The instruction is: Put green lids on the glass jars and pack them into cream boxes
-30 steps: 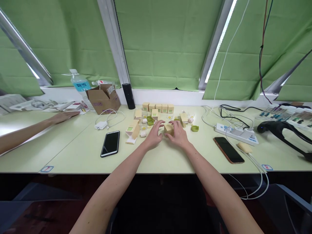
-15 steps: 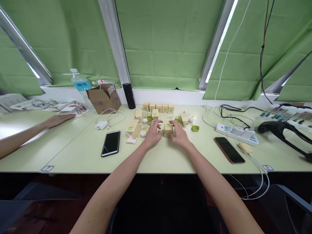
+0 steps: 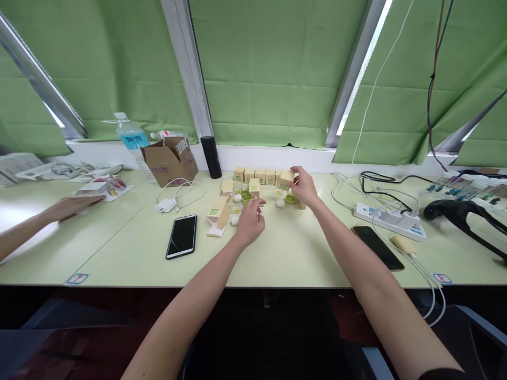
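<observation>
My right hand [image 3: 304,189] grips a small cream box [image 3: 285,178] by its side, close to the right end of a row of similar boxes [image 3: 260,177]. Below that box lie a green plastic piece [image 3: 290,199] and a small white part [image 3: 280,202]. My left hand [image 3: 251,222] rests over the table with its fingers loosely bent and apart, nothing seen in them. Beside its fingertips are more green pieces [image 3: 246,196], white parts [image 3: 235,219] and an opened cream box [image 3: 218,212] with its flap out.
A phone [image 3: 181,236] and a white charger [image 3: 166,205] lie to the left, a second phone [image 3: 378,247] and a power strip [image 3: 390,220] to the right. A brown carton [image 3: 170,162] and a black cylinder [image 3: 210,157] stand behind. Another person's hand [image 3: 75,207] is at far left.
My right hand has carried a cream box from the table's middle back and right, toward the row. My left hand has shifted slightly. The other person's hand has moved left with a white packet.
</observation>
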Demonstrator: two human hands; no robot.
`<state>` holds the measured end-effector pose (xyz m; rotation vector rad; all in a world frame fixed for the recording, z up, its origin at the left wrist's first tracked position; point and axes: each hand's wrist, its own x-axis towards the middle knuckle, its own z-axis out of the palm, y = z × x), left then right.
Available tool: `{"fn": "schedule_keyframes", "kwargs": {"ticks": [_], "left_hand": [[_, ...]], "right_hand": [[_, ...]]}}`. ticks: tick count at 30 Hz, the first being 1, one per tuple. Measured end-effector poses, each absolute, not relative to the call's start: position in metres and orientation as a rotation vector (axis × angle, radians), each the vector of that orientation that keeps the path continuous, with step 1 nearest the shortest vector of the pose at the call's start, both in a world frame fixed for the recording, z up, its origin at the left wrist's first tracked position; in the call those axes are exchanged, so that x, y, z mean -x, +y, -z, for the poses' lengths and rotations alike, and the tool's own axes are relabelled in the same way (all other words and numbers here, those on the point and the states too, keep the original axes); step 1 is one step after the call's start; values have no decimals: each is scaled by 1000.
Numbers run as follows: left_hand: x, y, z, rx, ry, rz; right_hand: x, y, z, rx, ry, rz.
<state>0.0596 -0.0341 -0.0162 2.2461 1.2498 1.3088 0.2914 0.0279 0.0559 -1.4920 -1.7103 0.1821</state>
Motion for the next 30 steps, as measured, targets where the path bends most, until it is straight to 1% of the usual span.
{"fn": "schedule_keyframes", "kwargs": {"ticks": [4, 8, 11, 16, 23, 30], "left_hand": [[-60, -37, 16, -2303, 1261, -1270], [-60, -41, 17, -2374, 1229, -1266], [-61, -43, 18, -2429, 1189, -1256], [-64, -47, 17, -2481, 1140, -1214], [-65, -46, 17, -2510, 1102, -1172], [-65, -46, 18, -2522, 1092, -1064]], "right_hand": [[-320, 83, -72, 1691, -1667, -17], [-337, 118, -70, 1933, -1698, 71], [-338, 133, -64, 2057, -1772, 98], [-328, 146, -49, 2089, -1821, 58], [-321, 132, -32, 1980, -1898, 11], [-318, 67, -42, 1807, -1791, 113]]}}
